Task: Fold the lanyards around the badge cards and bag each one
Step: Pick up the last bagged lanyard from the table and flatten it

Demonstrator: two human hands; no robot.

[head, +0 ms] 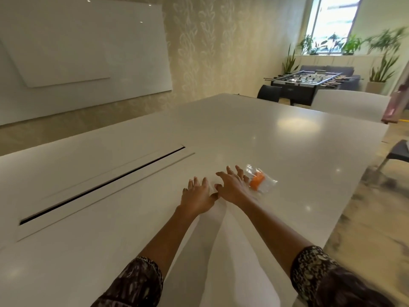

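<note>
A clear plastic bag point(264, 182) lies on the white table point(287, 140), with a bundle of orange lanyard point(257, 179) inside it. My right hand point(232, 186) rests flat with fingers spread just left of the bag, its fingertips touching or overlapping the bag's left edge. My left hand point(198, 196) lies flat beside it, fingers apart, thumb close to the right hand's thumb. Neither hand grips anything. No loose badge card shows.
A long dark cable slot point(101, 185) runs across the table to the left. The table's right edge drops to the floor, with a dark chair point(398, 152) beyond. A white chair back point(352, 107) stands at the far side. A foosball table point(309, 82) is further back.
</note>
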